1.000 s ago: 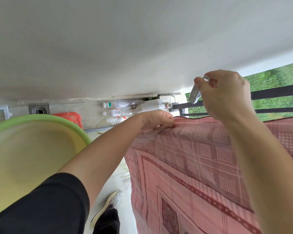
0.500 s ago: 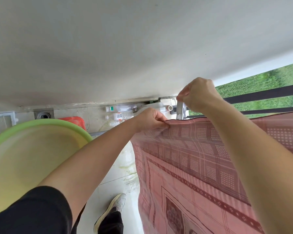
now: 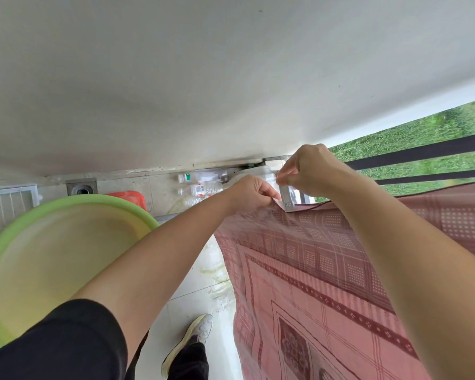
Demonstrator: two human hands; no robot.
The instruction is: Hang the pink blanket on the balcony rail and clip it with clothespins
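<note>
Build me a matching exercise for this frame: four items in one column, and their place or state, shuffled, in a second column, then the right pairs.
Column one:
1. pink patterned blanket
2. pale translucent clothespin
3. round green plastic basin
4. clear plastic bottles

Column two:
A. lying on the floor along the foot of the wall
B. draped over the rail, its corner pinched by the left hand
C. at the left of the view, beside the left arm
D. held by the right hand at the blanket's top edge

Pairs: 1-B, 2-D, 3-C, 4-A
</note>
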